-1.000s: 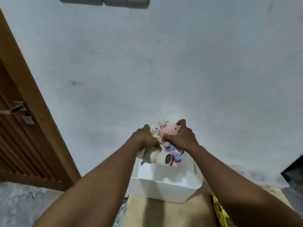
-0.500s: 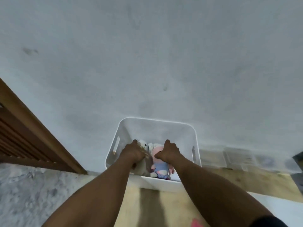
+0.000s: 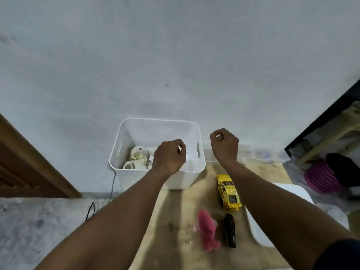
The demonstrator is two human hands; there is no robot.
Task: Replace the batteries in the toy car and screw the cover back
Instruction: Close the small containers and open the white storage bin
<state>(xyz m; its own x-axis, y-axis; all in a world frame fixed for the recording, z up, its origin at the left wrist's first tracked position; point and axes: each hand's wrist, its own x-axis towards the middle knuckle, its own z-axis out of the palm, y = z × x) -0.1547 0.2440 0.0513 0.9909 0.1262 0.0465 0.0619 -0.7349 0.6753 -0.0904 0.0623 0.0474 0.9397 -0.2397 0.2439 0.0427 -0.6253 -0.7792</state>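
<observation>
Both hands empty above the white storage bin; toy car on the table.

The left hand (image 3: 169, 155) hovers over the white storage bin (image 3: 191, 173), fingers curled loosely, gripping nothing. The right hand (image 3: 224, 146) hangs just right of the bin, likewise curled and empty. A cream plush bear (image 3: 138, 157) lies inside the bin. The yellow toy car (image 3: 228, 190) rests on the wooden table (image 3: 175, 227), in front of the bin's right corner. A pink plush toy (image 3: 206, 229) and a black object (image 3: 229, 229) lie nearer the viewer. No legible markings.
</observation>
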